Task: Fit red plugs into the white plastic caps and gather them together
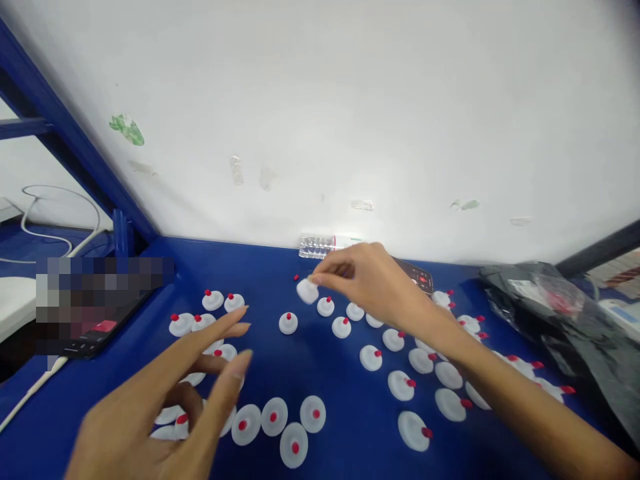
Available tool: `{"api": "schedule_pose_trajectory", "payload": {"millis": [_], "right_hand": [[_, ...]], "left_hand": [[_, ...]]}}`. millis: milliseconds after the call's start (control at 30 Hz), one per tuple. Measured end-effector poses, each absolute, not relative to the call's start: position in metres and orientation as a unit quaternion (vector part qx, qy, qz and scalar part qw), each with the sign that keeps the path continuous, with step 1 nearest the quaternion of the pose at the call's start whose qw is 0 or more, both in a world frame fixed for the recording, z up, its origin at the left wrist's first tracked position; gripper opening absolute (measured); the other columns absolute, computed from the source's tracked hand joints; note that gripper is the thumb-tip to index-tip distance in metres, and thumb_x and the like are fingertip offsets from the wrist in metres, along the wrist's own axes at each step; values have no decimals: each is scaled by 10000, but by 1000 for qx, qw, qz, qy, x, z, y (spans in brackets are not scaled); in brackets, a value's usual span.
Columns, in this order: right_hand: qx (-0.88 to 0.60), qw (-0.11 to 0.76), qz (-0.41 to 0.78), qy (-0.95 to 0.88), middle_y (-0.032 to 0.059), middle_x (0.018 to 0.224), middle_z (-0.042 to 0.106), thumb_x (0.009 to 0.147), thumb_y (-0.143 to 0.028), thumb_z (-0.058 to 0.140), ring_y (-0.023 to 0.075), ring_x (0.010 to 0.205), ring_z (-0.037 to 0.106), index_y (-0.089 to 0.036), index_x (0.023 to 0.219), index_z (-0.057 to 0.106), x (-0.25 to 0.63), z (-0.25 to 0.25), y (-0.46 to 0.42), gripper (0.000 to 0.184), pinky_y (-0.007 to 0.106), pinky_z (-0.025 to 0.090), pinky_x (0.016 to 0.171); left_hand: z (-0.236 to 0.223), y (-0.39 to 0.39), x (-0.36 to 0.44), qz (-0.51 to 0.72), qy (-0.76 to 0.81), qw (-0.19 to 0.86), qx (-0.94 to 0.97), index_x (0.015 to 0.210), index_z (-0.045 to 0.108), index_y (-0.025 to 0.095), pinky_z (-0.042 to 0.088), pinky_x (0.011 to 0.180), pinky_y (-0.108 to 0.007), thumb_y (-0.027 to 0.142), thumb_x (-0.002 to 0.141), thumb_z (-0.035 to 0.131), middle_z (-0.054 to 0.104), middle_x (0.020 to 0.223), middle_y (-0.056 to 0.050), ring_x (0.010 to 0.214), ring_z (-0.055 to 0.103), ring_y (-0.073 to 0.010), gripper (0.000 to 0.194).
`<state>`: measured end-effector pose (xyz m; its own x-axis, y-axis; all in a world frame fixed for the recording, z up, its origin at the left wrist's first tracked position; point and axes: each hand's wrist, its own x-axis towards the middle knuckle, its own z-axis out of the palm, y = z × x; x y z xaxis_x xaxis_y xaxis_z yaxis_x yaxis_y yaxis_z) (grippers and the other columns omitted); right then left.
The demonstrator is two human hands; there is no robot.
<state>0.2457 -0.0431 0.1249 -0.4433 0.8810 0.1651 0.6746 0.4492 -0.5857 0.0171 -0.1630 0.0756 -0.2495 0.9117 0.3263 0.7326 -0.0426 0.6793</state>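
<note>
My right hand (367, 277) is above the table, thumb and forefinger pinching a translucent white cap (307, 292) by its narrow top. No red tip shows on this cap. A small loose red tip (296, 277) lies on the table just behind it. A red-tipped white cap (288, 323) stands a little in front, and another cap (326, 307) sits just under my right hand. My left hand (165, 400) hovers at the lower left with fingers apart and nothing in them. It partly hides a cluster of red-tipped caps, including a white cap (246, 425) beside its thumb.
Many more red-tipped caps (413, 431) spread over the right of the blue table (345, 427). A clear bottle (316, 246) lies against the white wall. Black plastic bags (565, 320) are at right; a dark, partly blurred-out device (95, 337) with a cable is at left.
</note>
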Motion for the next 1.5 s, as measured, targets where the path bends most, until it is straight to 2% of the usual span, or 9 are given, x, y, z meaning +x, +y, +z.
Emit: {"api": "schedule_pose_trajectory", "payload": {"millis": [100, 233, 333, 400, 500, 733, 1033, 1233, 1500], "right_hand": [[-413, 241, 328, -815, -29, 820, 796, 920, -255, 727, 112, 706, 700, -230, 878, 818, 235, 139, -76, 103, 231, 501, 665], [-350, 236, 369, -828, -31, 868, 795, 988, -330, 642, 101, 744, 703, -230, 953, 797, 220, 143, -75, 187, 214, 495, 680], [-407, 212, 271, -846, 8, 897, 786, 1035, -374, 545, 117, 722, 688, -215, 1067, 759, 215, 127, -31, 269, 239, 482, 663], [-440, 158, 170, -867, 40, 963, 783, 966, -224, 631, 151, 798, 681, -203, 1055, 760, 212, 108, 4, 158, 273, 463, 728], [-429, 121, 155, -882, 52, 1000, 767, 835, -142, 757, 180, 903, 672, -189, 1068, 758, 205, 76, 39, 238, 262, 437, 748], [-406, 115, 155, -893, 13, 720, 695, 809, 11, 578, 125, 687, 582, -149, 758, 693, 204, 36, 34, 203, 259, 389, 682], [-426, 189, 182, -866, 43, 872, 741, 874, -31, 527, 167, 775, 671, -184, 996, 719, 248, 50, 4, 275, 293, 477, 719], [-417, 269, 394, -774, -10, 949, 770, 922, -192, 656, 136, 848, 733, -256, 1024, 706, 257, 101, -50, 130, 261, 581, 776], [-409, 265, 531, -693, -58, 978, 798, 935, -258, 699, 132, 919, 744, -326, 1158, 677, 249, 122, -99, 234, 259, 574, 820]], "left_hand": [[74, -164, 32, 392, 657, 169, 622, 1315, 650, 391, 554, 482, -186, 647, 849, 655, 781, 879, 71, 424, 606, -87, 532], [73, -163, 27, 416, 643, 145, 626, 1060, 756, 391, 518, 475, -146, 630, 818, 718, 756, 776, 101, 446, 621, -77, 342], [74, -159, 10, 414, 662, 107, 615, 1125, 736, 398, 517, 468, -142, 623, 812, 730, 723, 708, 111, 419, 612, -76, 385], [74, -159, 2, 400, 678, 90, 610, 1135, 735, 394, 517, 460, -146, 650, 819, 704, 720, 705, 106, 404, 604, -77, 408], [75, -160, -2, 395, 689, 94, 601, 1133, 740, 397, 481, 409, -146, 680, 809, 687, 720, 709, 99, 401, 601, -79, 434], [79, -163, 5, 399, 671, 152, 606, 1113, 765, 366, 501, 429, -157, 662, 812, 691, 709, 690, 79, 421, 599, -87, 429], [78, -159, 13, 365, 647, 179, 645, 1178, 754, 364, 499, 422, -188, 580, 886, 652, 712, 710, 70, 417, 569, -96, 378], [72, -158, 21, 362, 631, 212, 653, 1184, 740, 374, 486, 421, -184, 545, 885, 675, 713, 737, 75, 421, 570, -89, 351], [67, -157, 31, 366, 605, 223, 671, 1091, 751, 352, 503, 424, -169, 469, 863, 721, 734, 742, 58, 430, 590, -96, 259]]}}
